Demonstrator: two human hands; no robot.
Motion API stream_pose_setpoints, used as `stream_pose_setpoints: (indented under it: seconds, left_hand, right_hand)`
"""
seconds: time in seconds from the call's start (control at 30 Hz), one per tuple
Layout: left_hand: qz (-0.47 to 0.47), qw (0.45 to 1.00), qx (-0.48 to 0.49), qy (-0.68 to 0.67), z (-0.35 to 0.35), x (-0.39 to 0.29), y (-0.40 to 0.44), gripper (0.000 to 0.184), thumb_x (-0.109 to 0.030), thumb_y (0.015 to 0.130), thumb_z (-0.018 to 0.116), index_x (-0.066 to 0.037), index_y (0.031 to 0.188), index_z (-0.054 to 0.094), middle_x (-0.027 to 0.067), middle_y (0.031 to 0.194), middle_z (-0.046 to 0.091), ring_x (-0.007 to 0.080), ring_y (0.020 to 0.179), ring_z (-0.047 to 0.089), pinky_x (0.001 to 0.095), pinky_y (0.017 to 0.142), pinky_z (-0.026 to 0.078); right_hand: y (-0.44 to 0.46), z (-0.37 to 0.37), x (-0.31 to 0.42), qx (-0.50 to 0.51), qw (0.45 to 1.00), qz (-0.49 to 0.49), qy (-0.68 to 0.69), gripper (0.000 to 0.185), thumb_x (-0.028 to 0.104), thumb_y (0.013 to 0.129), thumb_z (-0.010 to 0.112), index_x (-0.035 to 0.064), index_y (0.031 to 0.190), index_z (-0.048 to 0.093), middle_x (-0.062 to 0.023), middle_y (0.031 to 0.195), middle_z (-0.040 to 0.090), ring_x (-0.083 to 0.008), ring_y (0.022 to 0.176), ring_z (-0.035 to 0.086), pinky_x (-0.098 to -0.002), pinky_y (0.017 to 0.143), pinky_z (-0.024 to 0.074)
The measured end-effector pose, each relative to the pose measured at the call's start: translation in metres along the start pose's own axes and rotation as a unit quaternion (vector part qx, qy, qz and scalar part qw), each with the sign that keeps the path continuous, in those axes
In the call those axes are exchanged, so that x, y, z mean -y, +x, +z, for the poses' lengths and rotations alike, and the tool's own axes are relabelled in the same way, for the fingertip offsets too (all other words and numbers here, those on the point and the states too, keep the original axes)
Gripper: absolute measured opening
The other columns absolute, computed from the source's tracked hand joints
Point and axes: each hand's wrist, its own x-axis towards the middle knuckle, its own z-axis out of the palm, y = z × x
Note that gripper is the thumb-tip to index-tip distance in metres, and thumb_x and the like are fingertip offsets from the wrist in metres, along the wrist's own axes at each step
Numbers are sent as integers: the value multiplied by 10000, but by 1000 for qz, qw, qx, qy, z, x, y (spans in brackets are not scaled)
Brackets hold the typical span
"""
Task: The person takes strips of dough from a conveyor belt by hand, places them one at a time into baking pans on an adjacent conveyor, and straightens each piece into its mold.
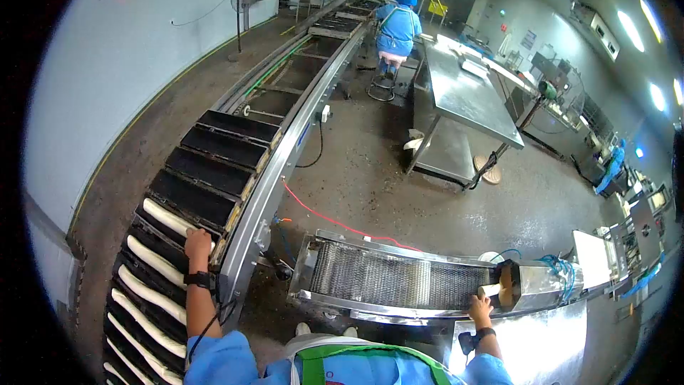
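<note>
My left hand (198,244) is at the right end of a long white dough strip (167,215) lying in a black trough-shaped baking tray. Its fingers are curled closed over that end. Below it, several more dough strips (155,262) lie one to a tray. My right hand (482,309) reaches over the near rail of a metal mesh conveyor (399,276). Its fingers are apart and touch or nearly touch a short pale dough piece (489,290) at the mouth of the steel machine (545,282). A dark band is on each wrist.
Bare black trays (210,171) continue up the long tray conveyor, whose steel rail (285,164) runs on my left. A co-worker (397,28) in blue sits farther along it. A steel table (474,100) stands ahead right. A red hose (342,224) crosses the floor.
</note>
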Motion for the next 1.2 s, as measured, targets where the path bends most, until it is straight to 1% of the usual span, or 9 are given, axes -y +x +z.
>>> stream_pose_setpoints:
  seconds: [0.17,0.2,0.43,0.47,0.6,0.7,0.8,0.97,1.2]
  left_hand:
    - [-32,997,73,0,-44,-5,-39,304,-107,682,582,-35,965,500,170,1127,333,347,876,481,386,736,435]
    - [-41,996,74,0,-42,1,-44,304,-107,682,582,-35,965,500,170,1127,333,347,876,481,386,736,435]
    - [24,960,-272,53,-5,39,-104,202,-228,792,472,-60,822,582,83,1041,491,266,993,429,406,838,311]
    - [-12,952,-298,71,-7,34,-117,256,-273,801,446,-61,793,589,69,1061,489,247,1006,423,407,845,306]
    - [-32,955,-294,25,-11,43,-134,283,-297,804,442,-47,802,576,73,1063,490,241,1011,418,412,832,328]
    - [-9,959,-283,20,-6,46,-136,293,-305,801,446,-39,815,567,86,1062,488,242,1008,421,412,818,342]
    - [-20,960,-278,8,-2,44,-132,284,-309,790,461,-44,823,557,84,1036,497,239,993,431,411,801,351]
    - [-4,957,-290,-5,10,41,-117,271,-300,788,461,-46,790,558,71,935,522,237,887,483,397,758,359]
    - [12,961,-275,-19,34,45,-91,257,-292,785,458,-63,749,569,58,801,528,220,790,506,373,728,356]
  right_hand:
    - [23,16,22,-179,983,-18,-39,498,89,636,579,200,1092,413,-91,1186,332,-321,1070,338,-470,818,334]
    - [30,16,22,-162,984,-2,-78,343,163,752,466,236,1086,442,-77,1223,323,-287,1103,324,-452,820,317]
    - [63,36,24,-63,991,-56,-107,312,168,665,590,184,970,526,-133,1178,342,-366,1099,318,-442,742,430]
    - [64,47,24,-201,970,-123,-62,221,186,659,571,115,869,569,-182,1026,483,-356,972,457,-396,676,456]
    - [100,-2,38,-147,974,-165,51,177,195,618,535,29,671,563,-170,597,565,-322,598,571,-375,569,456]
    - [112,-79,40,-153,948,-146,238,253,143,577,601,34,789,515,-174,634,531,-288,527,529,-370,486,429]
    - [53,-186,76,-168,800,-242,523,191,108,707,563,58,869,475,-9,705,478,-87,592,483,-207,449,389]
    - [-87,-314,195,-159,677,-340,633,269,197,712,556,76,932,461,15,771,490,-68,636,474,-191,462,368]
    - [-148,-319,386,17,474,-515,714,328,121,722,521,67,1033,432,-56,849,516,-125,704,554,-182,516,485]
